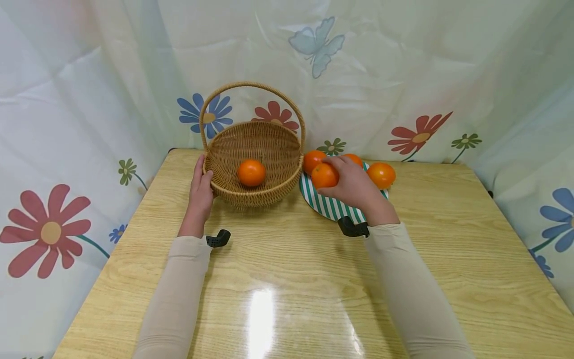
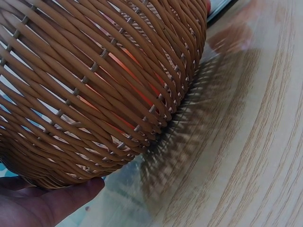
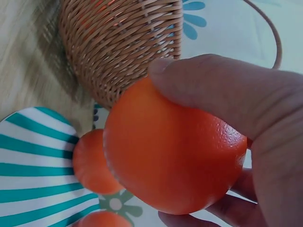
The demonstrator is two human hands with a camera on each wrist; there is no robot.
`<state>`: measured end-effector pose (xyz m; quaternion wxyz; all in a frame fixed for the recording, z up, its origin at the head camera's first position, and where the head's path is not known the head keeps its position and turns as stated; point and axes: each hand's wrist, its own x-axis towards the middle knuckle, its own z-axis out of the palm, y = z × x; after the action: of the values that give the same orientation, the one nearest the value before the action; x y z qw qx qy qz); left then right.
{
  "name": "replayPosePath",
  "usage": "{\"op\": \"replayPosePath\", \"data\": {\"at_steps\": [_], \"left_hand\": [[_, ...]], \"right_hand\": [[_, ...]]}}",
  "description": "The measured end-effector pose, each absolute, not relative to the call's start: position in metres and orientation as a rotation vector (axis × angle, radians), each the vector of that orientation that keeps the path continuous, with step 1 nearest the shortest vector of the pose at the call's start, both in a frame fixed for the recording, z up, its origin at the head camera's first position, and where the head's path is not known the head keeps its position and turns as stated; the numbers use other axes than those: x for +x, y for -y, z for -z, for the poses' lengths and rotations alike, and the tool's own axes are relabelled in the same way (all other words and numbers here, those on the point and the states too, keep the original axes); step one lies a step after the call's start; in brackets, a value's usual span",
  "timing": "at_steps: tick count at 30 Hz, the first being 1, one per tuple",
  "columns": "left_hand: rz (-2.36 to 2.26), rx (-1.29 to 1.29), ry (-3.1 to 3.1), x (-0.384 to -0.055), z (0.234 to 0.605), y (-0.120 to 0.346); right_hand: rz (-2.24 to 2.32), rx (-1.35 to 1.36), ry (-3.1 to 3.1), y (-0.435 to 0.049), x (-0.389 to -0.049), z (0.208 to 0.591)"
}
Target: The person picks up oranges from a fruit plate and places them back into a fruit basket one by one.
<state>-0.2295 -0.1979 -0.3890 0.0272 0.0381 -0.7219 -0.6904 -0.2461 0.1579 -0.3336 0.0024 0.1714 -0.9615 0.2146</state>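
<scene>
My right hand (image 1: 354, 184) holds an orange (image 1: 325, 176) between thumb and fingers, above a green-and-white striped plate (image 1: 332, 205). In the right wrist view the thumb lies across the top of this orange (image 3: 175, 146), with other fingertips below it. To the left stands a wicker basket (image 1: 251, 198) with a tall arched handle, and one orange (image 1: 251, 173) lies inside. My left hand (image 1: 202, 194) grips the basket's left side near the rim. Its thumb (image 2: 78, 196) presses against the weave in the left wrist view; its other fingers are mostly hidden.
Oranges lie at the plate's far side: one (image 1: 314, 161) by the basket, another (image 1: 354, 159) partly hidden behind my right hand, a third (image 1: 381, 175) at the right edge. The wooden table (image 1: 305, 279) meets a flowered curtain (image 1: 367, 99) at the back.
</scene>
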Motion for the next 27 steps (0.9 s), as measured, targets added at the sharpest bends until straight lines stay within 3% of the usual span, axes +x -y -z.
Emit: {"op": "replayPosePath", "data": {"at_steps": [27], "left_hand": [[2.145, 0.131, 2.224, -0.231, 0.391, 0.198]], "right_hand": [[-0.766, 0.575, 2.772, -0.123, -0.242, 0.306]]}}
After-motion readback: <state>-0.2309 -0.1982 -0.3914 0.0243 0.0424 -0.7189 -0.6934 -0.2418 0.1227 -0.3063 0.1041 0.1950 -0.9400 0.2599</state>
